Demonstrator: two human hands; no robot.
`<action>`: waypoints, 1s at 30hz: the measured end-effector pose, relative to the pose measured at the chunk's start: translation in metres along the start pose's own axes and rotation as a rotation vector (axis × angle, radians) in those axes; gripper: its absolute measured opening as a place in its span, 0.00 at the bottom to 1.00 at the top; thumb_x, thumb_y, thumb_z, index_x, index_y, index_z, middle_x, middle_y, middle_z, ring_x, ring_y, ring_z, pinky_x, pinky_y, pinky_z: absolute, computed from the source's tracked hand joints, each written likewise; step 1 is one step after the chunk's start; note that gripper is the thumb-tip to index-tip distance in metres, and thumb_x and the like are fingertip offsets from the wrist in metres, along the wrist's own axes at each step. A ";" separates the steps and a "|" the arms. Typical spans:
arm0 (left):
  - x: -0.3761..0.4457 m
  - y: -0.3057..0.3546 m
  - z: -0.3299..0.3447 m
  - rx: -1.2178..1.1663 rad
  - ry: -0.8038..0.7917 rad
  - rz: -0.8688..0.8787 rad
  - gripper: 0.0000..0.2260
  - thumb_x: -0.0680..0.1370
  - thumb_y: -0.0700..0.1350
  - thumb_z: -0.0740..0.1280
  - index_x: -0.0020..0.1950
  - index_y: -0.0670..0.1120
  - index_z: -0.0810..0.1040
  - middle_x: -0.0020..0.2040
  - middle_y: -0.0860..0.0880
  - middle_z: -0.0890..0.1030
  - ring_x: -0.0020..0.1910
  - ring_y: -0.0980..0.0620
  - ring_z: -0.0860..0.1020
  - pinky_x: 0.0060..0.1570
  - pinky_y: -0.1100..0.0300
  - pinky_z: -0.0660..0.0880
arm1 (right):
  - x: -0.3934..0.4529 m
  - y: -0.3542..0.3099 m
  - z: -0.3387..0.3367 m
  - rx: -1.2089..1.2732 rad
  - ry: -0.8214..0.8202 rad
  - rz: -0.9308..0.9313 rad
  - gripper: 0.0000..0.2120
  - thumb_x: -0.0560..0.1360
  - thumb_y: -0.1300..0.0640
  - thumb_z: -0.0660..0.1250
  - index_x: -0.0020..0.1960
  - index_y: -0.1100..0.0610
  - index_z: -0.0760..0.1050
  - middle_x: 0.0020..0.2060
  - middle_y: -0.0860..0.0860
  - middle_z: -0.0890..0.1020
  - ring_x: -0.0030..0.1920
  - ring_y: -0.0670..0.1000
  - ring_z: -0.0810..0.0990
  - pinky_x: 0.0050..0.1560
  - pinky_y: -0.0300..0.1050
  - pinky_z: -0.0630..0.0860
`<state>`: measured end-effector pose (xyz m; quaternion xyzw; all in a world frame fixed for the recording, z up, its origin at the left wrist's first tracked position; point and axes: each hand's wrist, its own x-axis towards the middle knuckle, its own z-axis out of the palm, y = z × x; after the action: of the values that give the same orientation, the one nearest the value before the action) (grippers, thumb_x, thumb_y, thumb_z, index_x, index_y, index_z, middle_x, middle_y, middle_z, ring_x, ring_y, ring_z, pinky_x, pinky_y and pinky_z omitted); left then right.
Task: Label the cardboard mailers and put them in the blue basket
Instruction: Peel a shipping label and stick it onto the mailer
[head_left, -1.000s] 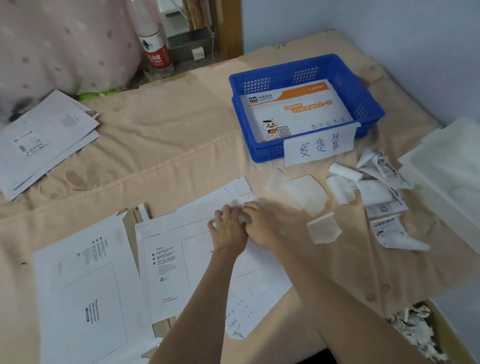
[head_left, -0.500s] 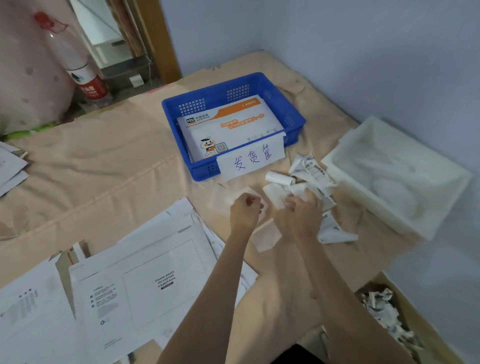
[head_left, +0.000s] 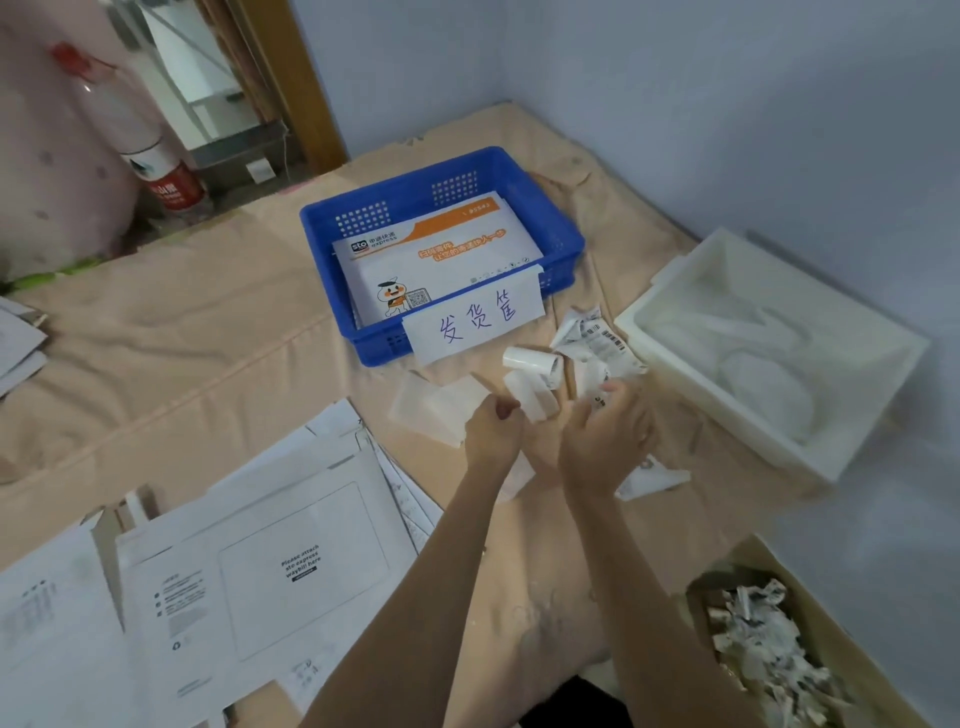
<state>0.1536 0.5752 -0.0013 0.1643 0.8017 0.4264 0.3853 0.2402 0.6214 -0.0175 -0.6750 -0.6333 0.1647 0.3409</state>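
**Hands among the loose labels, mailers waiting behind**

Ahead of both hands sits the blue basket (head_left: 563, 244), one printed mailer (head_left: 441, 260) already inside and a handwritten paper sign (head_left: 475, 317) on its near wall. Curled labels (head_left: 592, 343) and backing strips (head_left: 532, 387) litter the peach cloth of the tabletop (head_left: 182, 338) just past the fingertips. A white tray (head_left: 670, 306) stands beyond the right hand; a cardboard box of paper scraps (head_left: 769, 644) lies beside the right forearm. Unlabelled cardboard mailers (head_left: 270, 571) lie left of the left forearm.

The left hand (head_left: 493, 434) is curled into a fist, seemingly pinching a strip. The right hand (head_left: 605, 441) is loosely spread, fingers reaching into the labels, perhaps touching one.

Since half a second ago the hands have barely shifted; a second ago they pressed together on the mailer.
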 end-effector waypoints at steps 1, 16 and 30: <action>0.000 0.002 -0.001 -0.021 0.001 -0.007 0.06 0.77 0.40 0.63 0.51 0.47 0.77 0.50 0.48 0.81 0.51 0.44 0.81 0.57 0.50 0.76 | 0.003 -0.002 0.000 0.058 0.022 0.031 0.12 0.71 0.57 0.62 0.54 0.58 0.74 0.51 0.55 0.79 0.54 0.59 0.76 0.56 0.55 0.68; 0.001 0.008 -0.028 -0.188 0.126 0.121 0.04 0.75 0.44 0.70 0.45 0.46 0.77 0.44 0.46 0.84 0.38 0.51 0.81 0.42 0.58 0.78 | 0.001 -0.021 0.011 0.314 -0.203 -0.076 0.16 0.64 0.58 0.64 0.52 0.53 0.77 0.51 0.53 0.83 0.53 0.56 0.79 0.57 0.58 0.73; -0.007 -0.002 -0.043 -0.496 0.149 -0.030 0.06 0.79 0.42 0.65 0.48 0.43 0.81 0.40 0.47 0.82 0.37 0.49 0.82 0.40 0.58 0.81 | -0.013 -0.043 0.005 -0.084 -0.436 -0.367 0.07 0.70 0.49 0.69 0.46 0.45 0.83 0.45 0.42 0.83 0.56 0.48 0.73 0.59 0.48 0.54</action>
<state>0.1256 0.5457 0.0158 0.0211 0.7012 0.6152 0.3597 0.2029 0.6090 0.0051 -0.5113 -0.8095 0.2151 0.1924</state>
